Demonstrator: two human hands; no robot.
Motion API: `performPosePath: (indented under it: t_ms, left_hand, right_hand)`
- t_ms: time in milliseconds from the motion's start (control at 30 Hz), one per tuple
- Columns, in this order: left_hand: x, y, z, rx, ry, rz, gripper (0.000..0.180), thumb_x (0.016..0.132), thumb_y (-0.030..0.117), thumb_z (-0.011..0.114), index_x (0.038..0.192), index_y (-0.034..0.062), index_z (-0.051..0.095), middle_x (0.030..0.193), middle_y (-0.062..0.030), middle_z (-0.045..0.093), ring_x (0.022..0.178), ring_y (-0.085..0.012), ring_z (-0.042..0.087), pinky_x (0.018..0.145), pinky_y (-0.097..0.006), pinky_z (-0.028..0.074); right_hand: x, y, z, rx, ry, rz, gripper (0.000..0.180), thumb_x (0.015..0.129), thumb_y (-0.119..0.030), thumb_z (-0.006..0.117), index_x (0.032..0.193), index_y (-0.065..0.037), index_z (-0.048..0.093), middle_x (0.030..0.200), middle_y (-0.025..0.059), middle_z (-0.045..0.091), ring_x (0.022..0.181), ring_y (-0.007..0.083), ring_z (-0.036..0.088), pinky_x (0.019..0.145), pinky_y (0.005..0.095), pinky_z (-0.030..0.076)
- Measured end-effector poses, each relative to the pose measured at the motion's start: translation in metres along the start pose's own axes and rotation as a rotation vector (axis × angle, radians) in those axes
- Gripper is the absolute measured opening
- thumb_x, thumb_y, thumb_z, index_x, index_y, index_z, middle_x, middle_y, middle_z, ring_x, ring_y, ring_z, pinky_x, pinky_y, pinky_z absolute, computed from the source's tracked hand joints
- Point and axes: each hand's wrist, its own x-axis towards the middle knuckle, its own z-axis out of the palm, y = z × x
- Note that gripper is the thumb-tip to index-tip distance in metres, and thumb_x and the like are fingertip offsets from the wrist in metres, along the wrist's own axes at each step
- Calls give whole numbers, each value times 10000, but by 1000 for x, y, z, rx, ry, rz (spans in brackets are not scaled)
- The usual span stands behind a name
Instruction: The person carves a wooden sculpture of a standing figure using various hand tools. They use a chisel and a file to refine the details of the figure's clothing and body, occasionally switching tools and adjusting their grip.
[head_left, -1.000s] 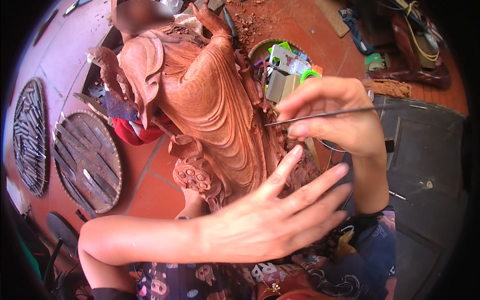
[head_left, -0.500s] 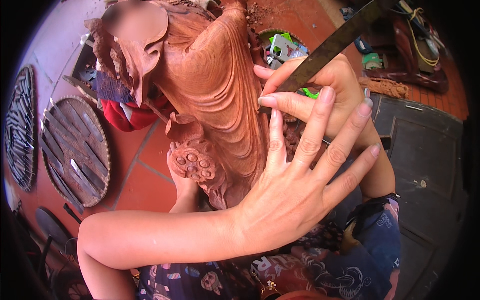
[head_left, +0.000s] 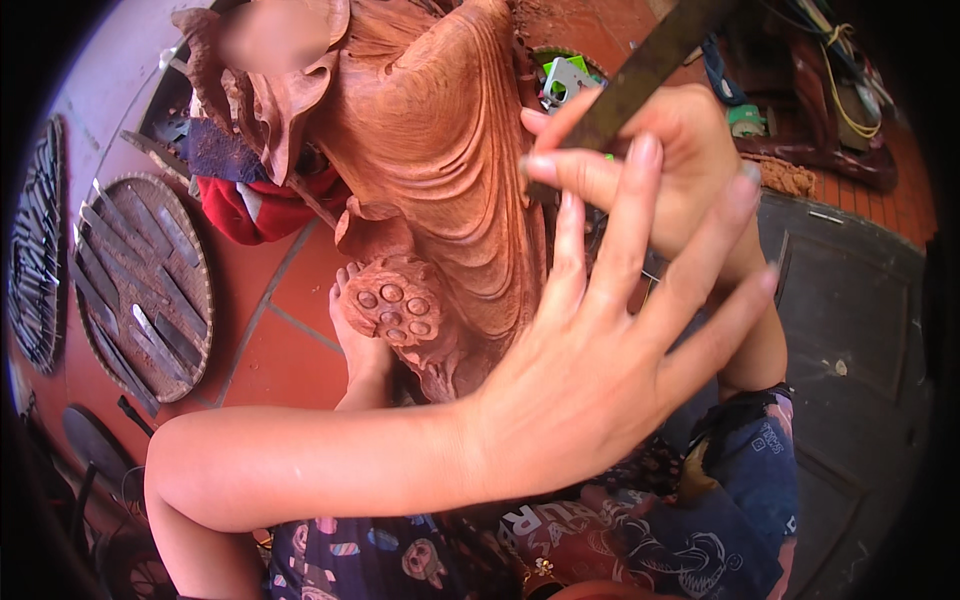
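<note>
A reddish-brown wooden statue with carved robe folds leans in front of me, a carved lotus pod at its lower part. My right hand pinches a long, flat, dark metal chisel between thumb and fingers. One end of the chisel meets the statue's right side; the other runs past the upper edge of the view. In front of it, my left hand is open, palm down with fingers spread, and hides part of the right wrist and the statue's lower right. Its fingertips are close to the right thumb.
On the left, a round woven tray holds several flat chisels, beside a second tray full of tools. Red cloth lies by the statue. A dark wooden panel is on the right, and a bare foot rests beside the lotus pod.
The view has shifted slightly. Both hands have moved a little to the right in it, with slight blur on the fingers. The right hand keeps its pinch on the chisel.
</note>
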Motion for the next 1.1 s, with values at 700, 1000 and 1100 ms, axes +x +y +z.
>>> performPosePath:
  t_ms: [700, 1000, 1100]
  left_hand:
    - [5, -14, 0, 68, -24, 56, 764, 809, 213, 722, 1528, 184, 466, 1633, -331, 151, 1438, -673, 126, 1085, -764, 284]
    - [14, -9, -10, -32, -38, -4, 689, 854, 212, 659, 1514, 151, 469, 1634, -325, 154, 1455, -648, 130, 1091, -764, 272]
    - [10, 2, -10, -80, -54, -13, 665, 869, 211, 638, 1509, 140, 470, 1634, -324, 155, 1461, -639, 132, 1092, -764, 269]
  right_hand:
    - [4, 4, 4, 29, 53, -20, 159, 816, -127, 810, 784, 5, 728, 679, 77, 688, 649, 138, 660, 581, 296, 503]
    - [5, 9, 5, 54, 83, -35, 175, 824, -131, 809, 771, 9, 719, 649, 68, 675, 611, 125, 646, 545, 287, 489]
    - [1, 11, 4, 74, 91, -30, 180, 827, -132, 809, 767, 11, 716, 639, 65, 671, 598, 121, 641, 534, 284, 484]
